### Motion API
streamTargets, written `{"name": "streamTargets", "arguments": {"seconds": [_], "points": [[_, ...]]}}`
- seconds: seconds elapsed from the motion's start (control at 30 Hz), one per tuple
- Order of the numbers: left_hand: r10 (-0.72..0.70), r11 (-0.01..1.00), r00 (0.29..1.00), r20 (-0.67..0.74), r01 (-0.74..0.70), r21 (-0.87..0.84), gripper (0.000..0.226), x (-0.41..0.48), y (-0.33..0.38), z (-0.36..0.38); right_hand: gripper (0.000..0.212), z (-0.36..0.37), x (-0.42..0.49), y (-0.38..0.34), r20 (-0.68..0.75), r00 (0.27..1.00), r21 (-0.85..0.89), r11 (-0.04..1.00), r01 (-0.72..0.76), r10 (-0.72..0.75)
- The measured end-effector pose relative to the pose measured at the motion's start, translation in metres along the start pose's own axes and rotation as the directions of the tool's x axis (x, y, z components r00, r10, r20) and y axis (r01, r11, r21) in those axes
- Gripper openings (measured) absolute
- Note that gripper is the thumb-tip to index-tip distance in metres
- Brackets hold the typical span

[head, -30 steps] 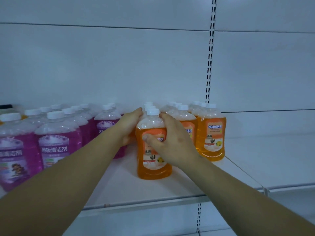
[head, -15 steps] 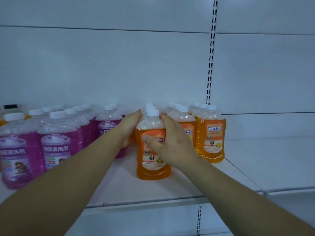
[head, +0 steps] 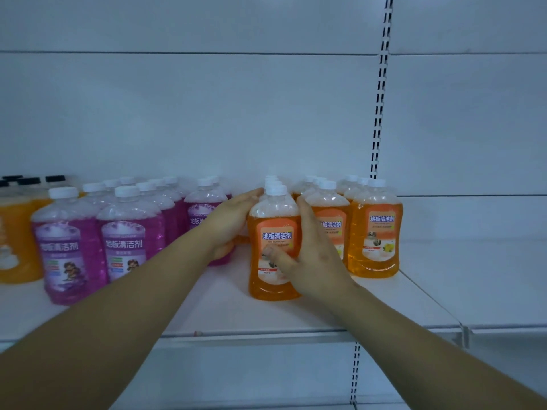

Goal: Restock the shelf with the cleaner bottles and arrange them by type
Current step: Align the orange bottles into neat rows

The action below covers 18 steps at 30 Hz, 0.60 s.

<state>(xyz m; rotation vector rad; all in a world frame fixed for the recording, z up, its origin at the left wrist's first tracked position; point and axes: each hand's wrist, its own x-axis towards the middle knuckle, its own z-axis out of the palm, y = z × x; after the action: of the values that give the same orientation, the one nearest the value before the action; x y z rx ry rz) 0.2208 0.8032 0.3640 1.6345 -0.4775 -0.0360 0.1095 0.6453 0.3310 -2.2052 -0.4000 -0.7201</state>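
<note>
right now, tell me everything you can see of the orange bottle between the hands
The orange bottle is clear plastic with a white screw cap, filled with orange liquid to its shoulder. An orange-and-white label with Chinese characters faces forward. It stands upright on the white shelf, heading the leftmost orange row. The left hand lies flat against its left side; the right hand wraps its right side, thumb across the label.
</note>
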Motion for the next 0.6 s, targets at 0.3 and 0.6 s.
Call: {"name": "streamTargets", "arguments": {"seconds": [0.3,0.6], "points": [[-0.060,0.980,0.989,-0.136,0.032,-0.197,0.049,-0.026,0.002,0.024,0.097,0.002,-0.005,0.006,0.040,0.999,0.012,1.000,-0.012,0.011],[0.142,0.982,0.978,-0.153,-0.120,0.144,0.069,-0.075,-0.017,0.049,0.101,-0.017,-0.021,0.022,0.231,0.973,-0.122,0.992,0.040,-0.011]]}}
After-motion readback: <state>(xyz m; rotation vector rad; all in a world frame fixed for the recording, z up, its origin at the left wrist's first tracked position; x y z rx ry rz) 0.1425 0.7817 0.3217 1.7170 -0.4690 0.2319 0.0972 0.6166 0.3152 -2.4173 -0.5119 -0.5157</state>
